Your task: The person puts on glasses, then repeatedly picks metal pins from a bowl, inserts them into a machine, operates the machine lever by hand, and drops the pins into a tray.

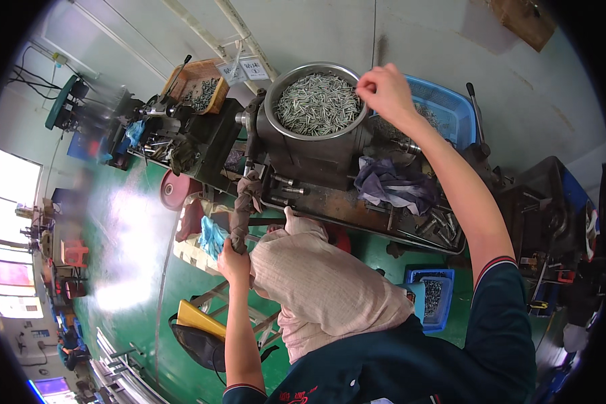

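My left hand [233, 264] is wrapped around the lower end of a machine lever [242, 212] bound in brown cloth. At the right rim of a round metal bowl [271, 114], my right hand [388, 91] is raised with thumb and fingers pinched together. Whatever lies between those fingertips is too small to make out. Many small silvery metal pins [318, 104] fill the bowl, which rests on top of a dark machine [310, 158]. A blue plastic basket [454, 101] stands behind my right wrist, with small metal pieces in it.
A crumpled purple-grey rag [392, 183] lies on the machine bench, left of loose metal rods [443, 225]. An orange basket [215, 71] of metal parts stands at the back left. Below the bench is a blue bin [441, 316]. Beige cloth [330, 283] covers my lap.
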The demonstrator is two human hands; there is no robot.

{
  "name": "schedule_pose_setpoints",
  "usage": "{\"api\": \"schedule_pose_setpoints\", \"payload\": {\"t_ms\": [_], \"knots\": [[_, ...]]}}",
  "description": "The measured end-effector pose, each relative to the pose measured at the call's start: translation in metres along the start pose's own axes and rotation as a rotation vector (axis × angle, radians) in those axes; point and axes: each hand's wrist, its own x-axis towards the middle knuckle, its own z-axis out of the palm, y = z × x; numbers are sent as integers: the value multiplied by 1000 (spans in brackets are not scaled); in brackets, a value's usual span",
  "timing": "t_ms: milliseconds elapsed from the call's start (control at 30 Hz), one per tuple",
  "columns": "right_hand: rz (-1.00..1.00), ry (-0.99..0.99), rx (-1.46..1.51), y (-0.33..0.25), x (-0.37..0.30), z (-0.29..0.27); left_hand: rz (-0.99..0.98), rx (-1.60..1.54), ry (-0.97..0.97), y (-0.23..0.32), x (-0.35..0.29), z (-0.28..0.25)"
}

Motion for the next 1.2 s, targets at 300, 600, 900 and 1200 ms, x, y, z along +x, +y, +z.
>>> {"api": "schedule_pose_setpoints", "payload": {"t_ms": [300, 600, 900, 1200], "knots": [[34, -241, -83, -23, 15, 19, -17, 9, -18, 0, 1, 2], [21, -385, 209, -6, 28, 10, 4, 14, -28, -2, 0, 4], [353, -302, 471, 65, -9, -18, -18, -20, -28, 0, 0, -1], [495, -434, 452, 80, -72, 46, -22, 8, -34, -4, 2, 6]]}}
